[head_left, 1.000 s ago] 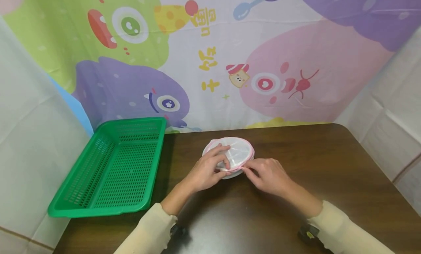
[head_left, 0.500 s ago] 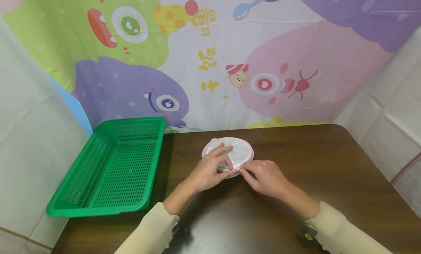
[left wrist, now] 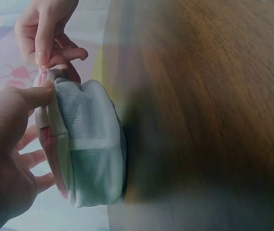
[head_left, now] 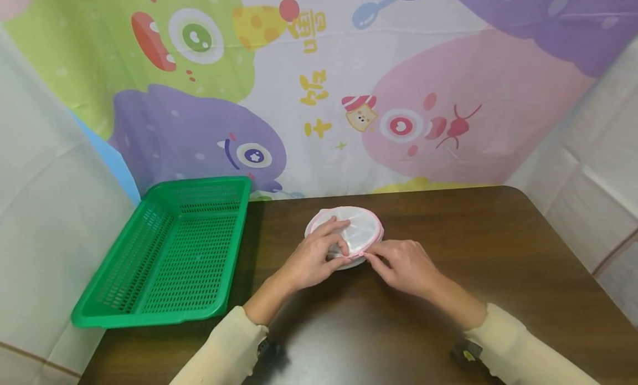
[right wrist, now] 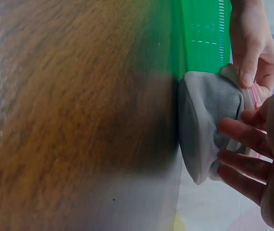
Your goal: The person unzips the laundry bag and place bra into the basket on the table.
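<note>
A round white mesh laundry bag point(head_left: 360, 230) with a pink zipper point(head_left: 370, 248) around its top sits on the table. My left hand point(head_left: 315, 256) lies over its near left side, thumb and index finger pinching the rim beside the zipper, the other fingers spread over the top. At the near edge my right hand point(head_left: 405, 264) pinches the zipper pull point(left wrist: 42, 70) between thumb and index finger. In the right wrist view its other fingers rest along the mesh side wall point(right wrist: 209, 103). The inside of the bag is hidden.
To the left stands a green plastic basket point(head_left: 238, 235) with slotted walls. Both hands work over a dark wooden table point(head_left: 448, 224). Behind it hangs a cartoon-printed cloth point(head_left: 329, 163), with pale sheets point(head_left: 583, 152) at both sides.
Half a second ago the right hand came slightly left, closer to the left thumb. Now the fingertips of both hands are a little farther apart again. The bag has barely shifted.
</note>
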`<state>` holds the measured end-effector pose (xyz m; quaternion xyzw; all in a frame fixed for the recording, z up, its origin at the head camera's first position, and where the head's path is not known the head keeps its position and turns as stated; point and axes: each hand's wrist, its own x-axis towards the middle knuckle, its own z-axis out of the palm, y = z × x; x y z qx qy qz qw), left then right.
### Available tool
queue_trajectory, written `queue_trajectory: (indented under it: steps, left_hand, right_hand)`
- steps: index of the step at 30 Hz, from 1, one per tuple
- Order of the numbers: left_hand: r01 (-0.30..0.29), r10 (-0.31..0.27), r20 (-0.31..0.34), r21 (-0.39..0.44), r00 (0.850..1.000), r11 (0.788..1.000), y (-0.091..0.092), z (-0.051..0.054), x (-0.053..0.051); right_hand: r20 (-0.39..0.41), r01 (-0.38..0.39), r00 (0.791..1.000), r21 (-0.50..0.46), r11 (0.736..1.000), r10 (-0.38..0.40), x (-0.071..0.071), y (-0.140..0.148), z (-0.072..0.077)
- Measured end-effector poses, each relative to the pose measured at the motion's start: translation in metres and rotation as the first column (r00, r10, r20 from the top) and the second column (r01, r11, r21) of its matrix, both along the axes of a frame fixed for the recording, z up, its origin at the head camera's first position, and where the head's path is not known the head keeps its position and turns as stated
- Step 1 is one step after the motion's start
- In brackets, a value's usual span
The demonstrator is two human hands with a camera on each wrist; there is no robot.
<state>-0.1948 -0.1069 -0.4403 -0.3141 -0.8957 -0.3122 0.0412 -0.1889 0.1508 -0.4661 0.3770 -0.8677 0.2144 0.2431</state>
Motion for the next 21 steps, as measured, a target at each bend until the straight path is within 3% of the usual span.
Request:
queue_trajectory:
  steps: [8,16,21]
  left_hand:
    - [-0.008,0.008,-0.035,0.003,0.999,1.000,-0.0015,0.0012,0.0000]
    - [0.021,-0.018,-0.074,0.039,0.997,0.999,0.0025,-0.0009,-0.0019]
    - [0.015,-0.013,-0.064,0.040,0.998,0.999,0.0024,-0.0006,-0.0011]
  right_hand:
    - [0.015,-0.013,1.000,0.003,1.000,0.013,0.0002,-0.0013,0.0019]
    - [0.027,-0.034,0.999,0.028,0.999,0.033,0.0037,-0.0080,0.0045]
    - [0.016,-0.026,1.000,0.019,0.999,0.026,0.0031,-0.0086,0.0040]
